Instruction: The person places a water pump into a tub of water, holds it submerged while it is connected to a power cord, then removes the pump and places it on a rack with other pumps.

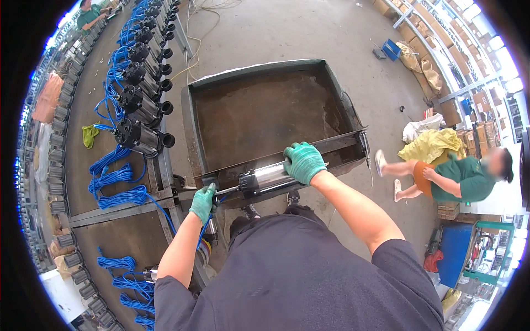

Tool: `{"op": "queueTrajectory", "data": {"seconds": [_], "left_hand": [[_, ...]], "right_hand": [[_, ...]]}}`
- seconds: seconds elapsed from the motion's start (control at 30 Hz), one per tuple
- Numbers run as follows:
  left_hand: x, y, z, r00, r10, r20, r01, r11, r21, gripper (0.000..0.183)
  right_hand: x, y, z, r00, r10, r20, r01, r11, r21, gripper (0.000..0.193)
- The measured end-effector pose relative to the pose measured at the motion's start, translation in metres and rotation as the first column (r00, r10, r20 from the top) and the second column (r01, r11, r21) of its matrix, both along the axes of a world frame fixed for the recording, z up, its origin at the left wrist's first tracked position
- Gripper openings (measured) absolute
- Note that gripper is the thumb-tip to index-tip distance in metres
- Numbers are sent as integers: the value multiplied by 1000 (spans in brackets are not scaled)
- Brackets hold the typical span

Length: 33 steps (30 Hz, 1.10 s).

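A silver cylindrical pump (270, 176) with a black end lies on its side across the near edge of a dark rectangular metal tank (191, 118). My right hand (304, 162), in a green glove, is closed over the right part of its steel body. At the pump's left end my left hand (203, 202), also gloved in green, grips a thin metal rod (228, 191) that reaches to the black end. Its fingertips are partly hidden. Beneath that hand hangs a blue cable (203, 234). Shallow brownish liquid seems to cover the tank's floor.
Left of the tank, a long bench (88, 182) bears a row of similar pumps (144, 135) and coiled blue cables (113, 179). A person in green (461, 175) is on the right, near yellow sacks (433, 146) and shelves with boxes (458, 60). Another person (90, 16) is at far left.
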State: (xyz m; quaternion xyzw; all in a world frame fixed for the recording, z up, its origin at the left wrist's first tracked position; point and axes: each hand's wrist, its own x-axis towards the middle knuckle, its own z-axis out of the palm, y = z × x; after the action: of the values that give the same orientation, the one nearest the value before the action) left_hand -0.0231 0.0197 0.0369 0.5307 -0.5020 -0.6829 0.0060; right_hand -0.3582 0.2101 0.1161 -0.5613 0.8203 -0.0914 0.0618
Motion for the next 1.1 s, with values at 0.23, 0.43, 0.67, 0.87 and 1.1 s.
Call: {"op": "queueTrajectory", "data": {"seconds": [0.23,0.43,0.67,0.87,1.1], "left_hand": [[28,-9,-5,801,-599,27,224,257,-940,31],[3,-12,6,999,47,5,-47,975,218,44],[20,10,4,889,-418,-188,158,664,-730,29],[1,0,-12,987,134,-91,-129,990,56,31],[31,15,-10,960,116,-256,-108,993,43,19]], "right_hand": [[2,-3,3,1000,6,4,-5,1000,-27,19],[4,-4,0,1000,20,12,-20,999,-27,19],[0,-1,-1,1000,3,24,-1,998,-55,18],[3,-3,2,1000,21,0,-21,1000,-21,20],[3,0,5,1000,10,18,-9,1000,-14,20]]}}
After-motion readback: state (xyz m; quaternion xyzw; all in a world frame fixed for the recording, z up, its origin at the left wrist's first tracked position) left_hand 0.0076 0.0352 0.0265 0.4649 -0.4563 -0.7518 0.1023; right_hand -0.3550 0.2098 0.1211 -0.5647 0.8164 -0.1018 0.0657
